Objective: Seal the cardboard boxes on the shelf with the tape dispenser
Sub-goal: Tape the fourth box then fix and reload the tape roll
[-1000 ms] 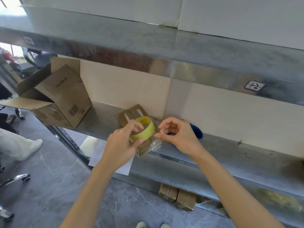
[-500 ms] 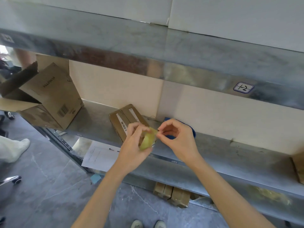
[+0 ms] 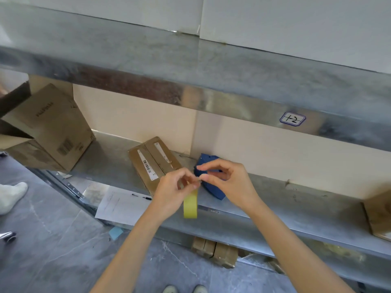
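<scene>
My left hand (image 3: pixel 172 192) grips a roll of yellowish tape (image 3: pixel 190 205), seen edge-on and hanging below the fingers in front of the shelf edge. My right hand (image 3: pixel 227 180) pinches at the top of the roll, thumb and forefinger meeting my left fingertips. A small closed cardboard box (image 3: pixel 153 163) with barcode labels lies on the metal shelf (image 3: pixel 275 199) just behind my left hand. A blue tape dispenser (image 3: pixel 208 187) lies on the shelf, partly hidden by my right hand.
A large open cardboard box (image 3: pixel 48 130) stands at the shelf's left end; another box (image 3: pixel 378 214) is cut off at the right. A sheet of paper with a pen (image 3: pixel 122 205) lies below left. Small boxes (image 3: pixel 213 251) sit on the lower shelf. An upper shelf (image 3: pixel 190 81) overhangs.
The tape roll has turned edge-on and dropped lower in my left hand. My right fingers have closed in on its top. The view shifted right, showing the blue dispenser more.
</scene>
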A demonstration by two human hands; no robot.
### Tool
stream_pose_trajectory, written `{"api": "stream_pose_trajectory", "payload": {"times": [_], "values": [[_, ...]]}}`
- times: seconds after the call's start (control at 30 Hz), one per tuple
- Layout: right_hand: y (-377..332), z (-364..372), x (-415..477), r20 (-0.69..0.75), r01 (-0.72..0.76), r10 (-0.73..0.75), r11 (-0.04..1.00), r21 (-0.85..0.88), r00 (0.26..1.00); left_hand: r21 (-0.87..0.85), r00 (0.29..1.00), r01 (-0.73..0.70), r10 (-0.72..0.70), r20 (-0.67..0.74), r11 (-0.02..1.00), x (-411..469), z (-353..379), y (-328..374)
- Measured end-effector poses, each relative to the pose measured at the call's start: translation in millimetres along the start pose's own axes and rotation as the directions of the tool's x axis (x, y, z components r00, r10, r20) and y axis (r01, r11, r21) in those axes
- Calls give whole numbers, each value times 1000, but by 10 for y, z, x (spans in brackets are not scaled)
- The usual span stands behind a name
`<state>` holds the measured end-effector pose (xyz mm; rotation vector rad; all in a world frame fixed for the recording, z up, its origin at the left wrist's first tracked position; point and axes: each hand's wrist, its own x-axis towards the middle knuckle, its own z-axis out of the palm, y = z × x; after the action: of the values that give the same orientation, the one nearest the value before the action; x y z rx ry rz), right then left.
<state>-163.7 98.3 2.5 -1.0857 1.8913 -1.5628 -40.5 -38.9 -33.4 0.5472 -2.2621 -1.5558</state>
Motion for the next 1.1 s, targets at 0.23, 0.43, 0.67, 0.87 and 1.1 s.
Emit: {"api": "stream_pose_trajectory", "payload": {"times": [0.23,0.43,0.67,0.87,1.1], "values": [[354,93,-81,205,-175,226,955,-240,952,38,971,108,-97,-217,993,28,11,-63],[496,108,-31,111,-118,144,969,-218,983,156,973,155,-124,-194,975,76,-6,-68],[891,-171,195,-132,-209,163,808,-551,978,-21,945,227,-226,-238,974,97,39,-29],[1107,-126,270,-156,-287,246,703,-650,957,52,950,221,-203,-239,974,96,33,-16],[1229,-81,293,-164,-311,302,546,-778,939,30,949,192,-178,-260,981,47,2,-12]]}}
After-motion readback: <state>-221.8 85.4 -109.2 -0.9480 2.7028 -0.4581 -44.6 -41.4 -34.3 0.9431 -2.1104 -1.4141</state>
